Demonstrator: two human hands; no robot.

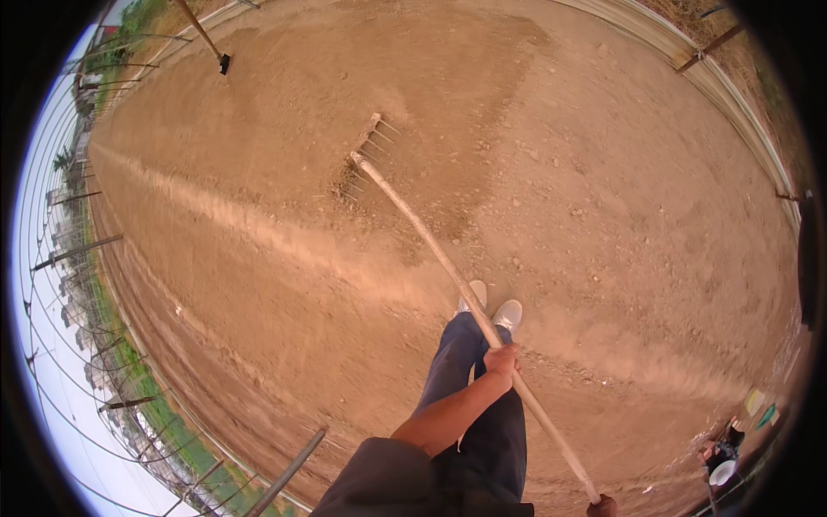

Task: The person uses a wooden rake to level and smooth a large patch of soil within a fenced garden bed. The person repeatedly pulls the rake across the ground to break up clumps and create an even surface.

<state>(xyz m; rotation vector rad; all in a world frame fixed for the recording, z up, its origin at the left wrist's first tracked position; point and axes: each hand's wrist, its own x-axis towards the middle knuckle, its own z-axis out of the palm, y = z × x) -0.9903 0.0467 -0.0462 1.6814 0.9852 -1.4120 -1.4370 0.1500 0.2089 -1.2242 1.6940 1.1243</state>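
A long-handled rake (428,243) reaches out diagonally in front of me, its toothed head (371,136) lying on loose brown soil. Several thin tines stick out from the head's bar, and some have dirt clumped around them. Partway down the pale wooden handle, my left hand (501,358) is wrapped around the shaft, above my thighs. My right hand (602,507) closes over the handle's near end at the lower edge of the view, partly cut off. Both my shoes (508,315) stand on the ground close to the shaft.
Darker, turned soil (457,112) borders paler, lumpy ground (603,189). A pale soil ridge (250,226) runs on the left. Posts (291,472) and a hooped frame line the left side. Far right, a person in a white hat (722,472) is low to the ground.
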